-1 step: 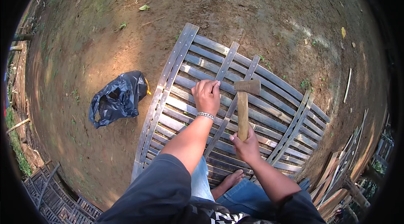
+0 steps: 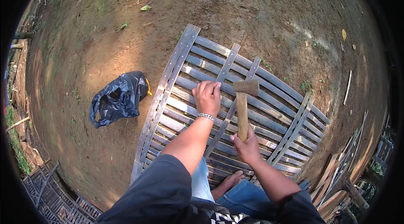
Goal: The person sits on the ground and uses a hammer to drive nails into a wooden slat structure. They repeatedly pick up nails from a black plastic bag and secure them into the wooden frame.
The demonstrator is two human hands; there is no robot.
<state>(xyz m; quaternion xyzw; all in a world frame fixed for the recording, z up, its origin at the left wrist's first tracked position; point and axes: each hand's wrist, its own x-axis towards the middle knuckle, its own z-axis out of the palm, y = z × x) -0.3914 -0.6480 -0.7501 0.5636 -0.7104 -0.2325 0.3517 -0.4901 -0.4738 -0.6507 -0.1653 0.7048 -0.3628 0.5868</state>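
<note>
A panel of bamboo slats point(image 2: 235, 121) joined by crosswise strips lies on the ground in front of me. My left hand point(image 2: 207, 97) rests at its upper middle, beside a crosswise strip point(image 2: 228, 62). Its fingers are curled, thumb and forefinger pinched together; whatever they hold is too small to make out. Gripped in my right hand point(image 2: 247, 146) is a wooden-handled mallet point(image 2: 242, 114), its blocky brown head raised above the slats, just right of my left hand. Small nail heads dot the strips along the panel's left edge.
A crumpled black plastic bag point(image 2: 115, 100) sits on the bare soil left of the panel. Loose wooden strips point(image 2: 343, 163) are piled at the right. More slatted bamboo point(image 2: 63, 198) shows at the lower left. My bare foot point(image 2: 229, 182) is on the panel's near part.
The mallet's head has shifted very slightly left toward my left hand. Both hands otherwise keep their places.
</note>
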